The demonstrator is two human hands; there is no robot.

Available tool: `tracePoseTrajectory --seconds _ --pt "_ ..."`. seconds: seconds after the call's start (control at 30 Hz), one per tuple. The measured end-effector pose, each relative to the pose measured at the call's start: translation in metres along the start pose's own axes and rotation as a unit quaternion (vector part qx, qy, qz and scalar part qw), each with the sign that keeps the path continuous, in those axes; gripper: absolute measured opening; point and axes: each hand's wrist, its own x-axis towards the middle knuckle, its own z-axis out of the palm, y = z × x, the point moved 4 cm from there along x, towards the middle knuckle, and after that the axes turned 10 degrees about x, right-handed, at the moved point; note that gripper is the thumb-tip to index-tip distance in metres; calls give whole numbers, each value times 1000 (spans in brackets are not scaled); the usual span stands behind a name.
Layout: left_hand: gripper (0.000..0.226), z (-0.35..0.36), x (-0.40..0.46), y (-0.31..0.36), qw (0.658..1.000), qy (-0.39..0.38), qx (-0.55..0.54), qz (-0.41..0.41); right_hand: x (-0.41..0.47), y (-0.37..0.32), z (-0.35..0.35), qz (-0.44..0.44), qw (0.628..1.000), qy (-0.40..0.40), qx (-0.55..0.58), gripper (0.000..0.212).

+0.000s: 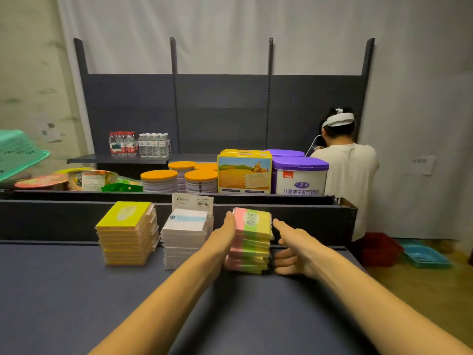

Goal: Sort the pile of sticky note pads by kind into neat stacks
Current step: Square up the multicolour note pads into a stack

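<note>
Bracketing the striped pad stack (252,239): left hand (222,238), right hand (294,248).

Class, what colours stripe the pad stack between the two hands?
Pink, green and yellow bands on the striped stack, clearest in the head view.

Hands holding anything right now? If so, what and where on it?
Both hands flank the pink-green-yellow pad stack: left hand flat against its left side, right hand at its right side, fingers near the lower pads. It stays on the shelf, squared rather than lifted.
</note>
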Motion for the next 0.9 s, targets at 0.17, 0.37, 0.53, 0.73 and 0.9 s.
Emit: tracePoseTrajectory --seconds 0.17,0.37,0.53,0.73,0.9 --pt "38 4 -2 -9 1000 -9 -7 10 7 6 16 -13 994 -90 61 63" --pt "43 9 -2 -18 998 -18 21 57 5 14 1 -87 986 -99 103 65" --pt "83 22 2 -30 988 -16 -30 149 -3 15 -14 -171 966 -119 153 37" --pt "83 24 -4 -41 971 -38 -8 236 -7 25 -25 -242 945 -160 149 60" --pt "125 19 -12 -41 967 -73 65 234 -9 30 -23 -269 942 -182 86 105"
